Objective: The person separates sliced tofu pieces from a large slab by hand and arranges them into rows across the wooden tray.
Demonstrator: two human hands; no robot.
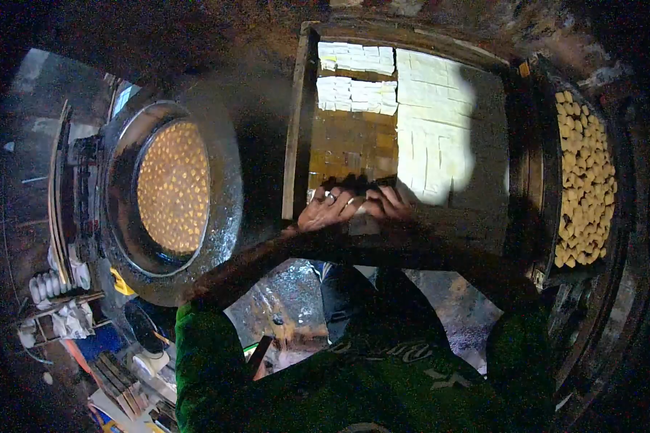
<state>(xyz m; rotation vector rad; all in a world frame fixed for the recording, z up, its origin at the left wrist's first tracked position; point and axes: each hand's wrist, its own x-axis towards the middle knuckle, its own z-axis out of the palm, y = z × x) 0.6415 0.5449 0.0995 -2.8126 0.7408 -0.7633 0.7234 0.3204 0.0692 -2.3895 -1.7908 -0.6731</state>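
A wooden-framed tray point(294, 144) lies in front of me, holding white cut slabs point(430, 130) on its sunlit middle and rows of white blocks point(357, 95) at the upper left. Below those blocks, the brown tray floor shows. My left hand point(330, 210) rests at the near left part of the tray, a ring on one finger, its fingers bent over pale pieces at the near edge. Right beside it, my right hand point(387, 204) is bent over the same row. Shadow hides the fingertips of both hands and what they touch.
At the left, a large round pan point(225, 195) holds many small golden pieces in liquid. A dark tray at the right holds heaped yellow-brown pieces point(583, 180). Wooden boards point(59, 195) and a yellow object point(121, 282) are at the far left.
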